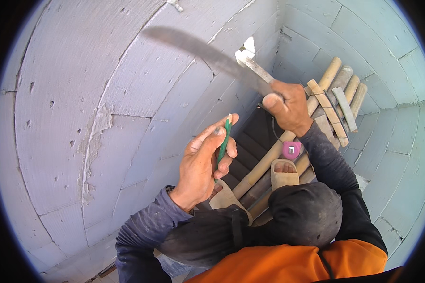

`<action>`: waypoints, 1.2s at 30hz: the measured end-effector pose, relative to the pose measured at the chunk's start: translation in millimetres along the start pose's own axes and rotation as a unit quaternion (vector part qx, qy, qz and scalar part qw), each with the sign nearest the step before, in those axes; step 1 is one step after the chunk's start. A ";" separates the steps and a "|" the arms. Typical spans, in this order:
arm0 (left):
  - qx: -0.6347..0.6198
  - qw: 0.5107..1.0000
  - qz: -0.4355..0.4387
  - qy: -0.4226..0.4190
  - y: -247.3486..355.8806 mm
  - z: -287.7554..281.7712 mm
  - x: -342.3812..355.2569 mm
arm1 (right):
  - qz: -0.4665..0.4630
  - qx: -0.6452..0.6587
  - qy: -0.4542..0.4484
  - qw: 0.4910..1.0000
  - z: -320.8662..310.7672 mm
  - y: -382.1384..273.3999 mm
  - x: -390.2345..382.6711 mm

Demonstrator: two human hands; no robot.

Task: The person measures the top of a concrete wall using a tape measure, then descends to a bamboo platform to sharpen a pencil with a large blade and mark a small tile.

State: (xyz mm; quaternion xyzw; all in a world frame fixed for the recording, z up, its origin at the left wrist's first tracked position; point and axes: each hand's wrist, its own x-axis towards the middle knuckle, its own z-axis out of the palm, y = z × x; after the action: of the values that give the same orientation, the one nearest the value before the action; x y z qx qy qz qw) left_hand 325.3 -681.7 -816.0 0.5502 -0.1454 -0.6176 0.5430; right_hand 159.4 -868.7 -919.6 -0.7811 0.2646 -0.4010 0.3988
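My right hand (288, 106) grips a long, dark machete (208, 56), its blade raised toward the upper left and blurred. A pale strip (255, 68) shows just behind the blade near my fist; whether I hold it too I cannot tell. My left hand (205, 160) holds a short green pencil (224, 144) upright between thumb and fingers, its sharpened pale tip at the top. Below my right hand, a pink tape measure (291, 150) rests on the bamboo poles.
Bamboo poles (264, 165) with tied cross pieces (330, 113) lie under my sandaled feet (284, 172) above dark steps (250, 146). Pale block walls (89, 70) surround me, with a small opening (248, 45) in the far left wall.
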 end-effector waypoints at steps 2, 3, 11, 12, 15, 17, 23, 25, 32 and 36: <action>0.029 0.999 0.035 -0.006 -0.9 -1.5 5.7 | -0.116 -0.012 -0.042 0.992 16.6 -19.2 -3.6; 0.023 0.998 0.055 0.002 -3.5 3.4 7.6 | -0.159 -0.011 -0.050 0.986 20.9 -25.0 -2.2; 0.028 0.998 0.049 0.017 -0.9 3.8 -2.4 | -0.222 -0.057 -0.044 0.972 22.5 -37.3 6.7; 0.031 0.998 0.047 0.016 -1.8 3.2 -2.6 | -0.224 -0.056 -0.046 0.972 21.8 -36.3 6.3; 0.044 0.998 0.048 0.005 -3.5 1.3 -2.7 | -0.225 -0.055 -0.055 0.971 19.3 -35.7 4.8; 0.058 0.997 0.056 -0.009 -5.5 0.3 -4.2 | -0.224 -0.059 -0.064 0.971 16.8 -34.9 4.1; 0.023 1.000 -0.013 0.001 -15.3 0.4 -11.7 | -0.213 -0.063 -0.034 0.974 17.4 -11.1 -1.1; 0.136 0.985 0.030 -0.099 -26.1 20.4 -29.7 | -0.134 -0.052 0.024 0.989 13.4 10.5 -1.8; 0.095 0.993 0.066 0.007 -9.7 6.6 0.0 | -0.022 0.021 0.022 0.999 -7.2 6.4 -4.4; 0.056 0.993 0.101 -0.004 -9.7 5.0 10.7 | -0.158 -0.028 -0.056 0.985 11.9 -20.8 -3.8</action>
State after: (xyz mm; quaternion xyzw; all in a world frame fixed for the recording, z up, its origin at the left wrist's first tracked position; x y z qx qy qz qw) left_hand 318.2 -689.1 -827.3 0.5596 -0.2370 -0.5524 0.5705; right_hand 169.2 -849.8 -908.1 -0.8454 0.1260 -0.4067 0.3226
